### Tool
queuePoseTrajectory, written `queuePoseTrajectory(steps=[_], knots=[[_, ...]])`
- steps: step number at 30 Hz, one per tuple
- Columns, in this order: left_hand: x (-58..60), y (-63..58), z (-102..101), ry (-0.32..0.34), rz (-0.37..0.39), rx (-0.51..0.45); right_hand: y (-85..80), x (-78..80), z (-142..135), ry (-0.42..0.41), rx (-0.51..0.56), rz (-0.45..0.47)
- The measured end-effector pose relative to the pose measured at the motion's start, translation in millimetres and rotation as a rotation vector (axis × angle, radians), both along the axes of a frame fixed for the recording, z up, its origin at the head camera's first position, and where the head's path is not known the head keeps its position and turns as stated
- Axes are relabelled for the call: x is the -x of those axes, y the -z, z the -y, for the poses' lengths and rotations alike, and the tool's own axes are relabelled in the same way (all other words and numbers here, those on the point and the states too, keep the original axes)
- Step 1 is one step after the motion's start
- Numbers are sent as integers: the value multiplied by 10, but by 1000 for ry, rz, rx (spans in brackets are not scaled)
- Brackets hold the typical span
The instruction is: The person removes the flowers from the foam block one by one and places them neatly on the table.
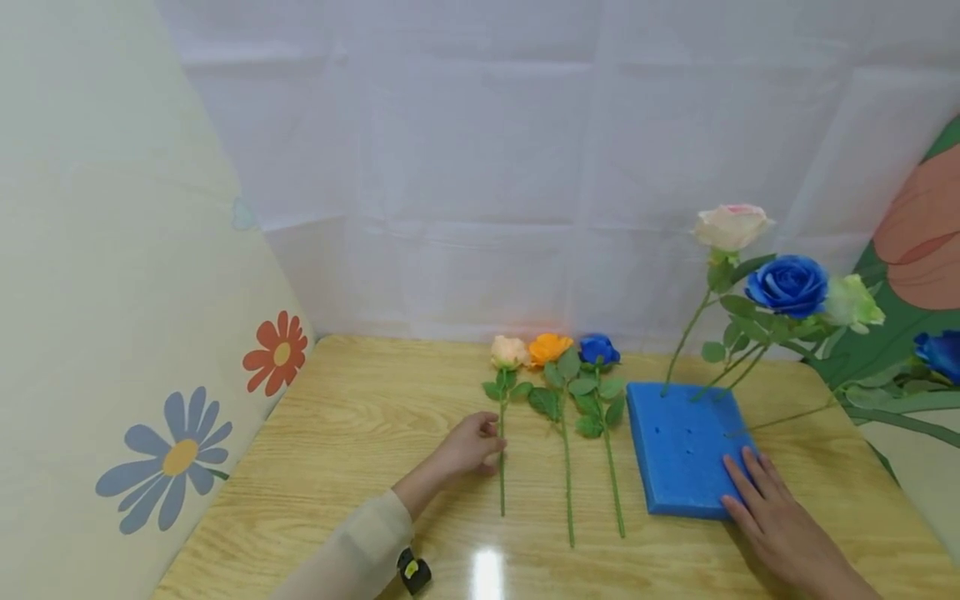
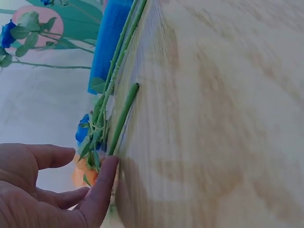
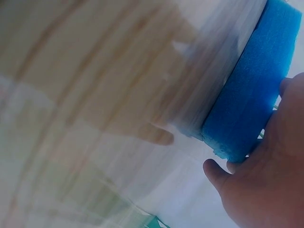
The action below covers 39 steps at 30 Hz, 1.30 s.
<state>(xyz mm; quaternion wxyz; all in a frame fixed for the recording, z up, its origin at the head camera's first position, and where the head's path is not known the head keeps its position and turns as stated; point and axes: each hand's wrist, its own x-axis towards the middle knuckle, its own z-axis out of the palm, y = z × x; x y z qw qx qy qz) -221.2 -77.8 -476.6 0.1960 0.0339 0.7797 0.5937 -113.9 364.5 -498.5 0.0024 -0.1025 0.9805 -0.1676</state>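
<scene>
My left hand (image 1: 467, 448) is at the stem of a pale peach artificial rose (image 1: 509, 353) lying on the table. In the left wrist view, its thumb and fingers stand apart, and one fingertip is right at the green stem (image 2: 124, 116). To the right lie an orange rose (image 1: 551, 349) and a blue rose (image 1: 598, 349), their stems toward me. My right hand (image 1: 783, 529) rests on the front right corner of a blue foam block (image 1: 678, 479), fingers extended over its top. In the right wrist view, the thumb is beside the block's corner.
From the foam block rise a pinkish-white rose (image 1: 731, 227), a blue rose (image 1: 787, 286) and a pale green-white rose (image 1: 853, 302). Another blue rose (image 1: 939, 357) leans far right, past the table edge. A white cloth (image 1: 465, 167) hangs behind the wooden table (image 1: 360, 400).
</scene>
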Motion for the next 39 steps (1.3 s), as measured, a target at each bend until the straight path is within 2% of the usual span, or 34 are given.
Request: queuePoseTrajectory(steps=[6,10,16,21,28,32,39], knots=[[45,-53,-32,41,-178,184,3,7,5,-2,0,-12],[86,-121,-92,77,-234,261,-10,0,1,-3,17,-20],[105,-184,-241,110,-291,255,-32,11,2,9,26,-6],[113,-253,-407,143,-307,237,-38,1,-18,15,21,7],[129,-314,-647,183,-357,212,-35,-41,-60,28,61,78],[139,-337,-756,199,-370,198,-27,-42,-77,35,57,90],[181,-355,-948,222,-351,131,-14,-30,-69,35,36,87]])
